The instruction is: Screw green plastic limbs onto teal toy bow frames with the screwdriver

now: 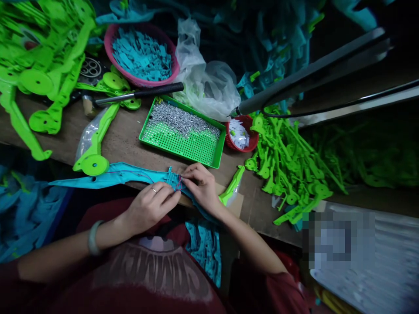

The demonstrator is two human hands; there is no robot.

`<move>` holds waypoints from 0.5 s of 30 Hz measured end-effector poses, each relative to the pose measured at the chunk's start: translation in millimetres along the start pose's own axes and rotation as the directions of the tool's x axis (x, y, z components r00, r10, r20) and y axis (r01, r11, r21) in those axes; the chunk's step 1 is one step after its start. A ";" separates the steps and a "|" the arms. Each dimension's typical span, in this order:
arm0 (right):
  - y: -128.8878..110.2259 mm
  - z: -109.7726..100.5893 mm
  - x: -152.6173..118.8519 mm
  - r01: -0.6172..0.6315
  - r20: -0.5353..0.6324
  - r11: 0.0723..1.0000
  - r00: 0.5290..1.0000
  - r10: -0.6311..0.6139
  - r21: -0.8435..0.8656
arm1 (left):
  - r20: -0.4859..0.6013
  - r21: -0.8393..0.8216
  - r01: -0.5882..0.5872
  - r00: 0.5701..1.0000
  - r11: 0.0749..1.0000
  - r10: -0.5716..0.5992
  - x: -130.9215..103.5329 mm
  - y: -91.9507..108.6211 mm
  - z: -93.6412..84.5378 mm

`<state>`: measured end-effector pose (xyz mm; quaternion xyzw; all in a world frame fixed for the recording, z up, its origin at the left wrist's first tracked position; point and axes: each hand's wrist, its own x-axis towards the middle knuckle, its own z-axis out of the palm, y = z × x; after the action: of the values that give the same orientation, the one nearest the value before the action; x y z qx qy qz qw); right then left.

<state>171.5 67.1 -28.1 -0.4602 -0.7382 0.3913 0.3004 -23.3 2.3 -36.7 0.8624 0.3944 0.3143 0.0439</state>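
A long blue plastic part (131,173) lies along the table's near edge, its open, ribbed inner side facing up. Thin purple-red wires (178,185) run through it and bunch up between my hands. My left hand (152,205) bears a ring and has its fingers curled closed over the near edge of the blue part, fingertips beside the wires. From the other side my right hand (202,185) pinches thumb and fingers together at the wires, close to a small upright post on the part. What exactly sits between the right fingertips is too small to make out clearly.
Behind the part stands a green tray (183,152) of small metal screws. A hammer (140,92), a pink basket (109,48) of blue pieces and a red basket (250,141) of white pieces surround it. Green plastic parts (291,161) pile up right; more lie left.
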 end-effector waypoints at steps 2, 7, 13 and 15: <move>0.8 -0.6 1.2 -0.002 0.014 1.000 1.000 0.002 -0.008 | 0.020 0.007 0.004 1.000 1.000 -0.004 -0.2 0.9 1.0; -10.1 -8.6 -1.1 0.130 0.037 0.985 0.991 -0.127 -0.117 | 0.070 0.029 0.021 0.997 0.999 -0.023 0.6 2.5 1.7; -33.5 -26.9 5.6 0.032 0.214 0.998 0.976 -0.045 0.062 | 0.110 0.022 0.012 0.994 1.000 -0.014 3.4 0.0 -0.3; -36.9 -32.0 10.6 -0.037 0.249 0.991 0.968 0.003 0.130 | 0.118 0.014 0.001 0.993 1.000 -0.003 3.6 -0.5 -0.5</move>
<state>176.7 76.4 20.7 -0.3937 -0.7374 0.4975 0.2318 -22.2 5.1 -34.6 0.8794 0.3943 0.2598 0.0616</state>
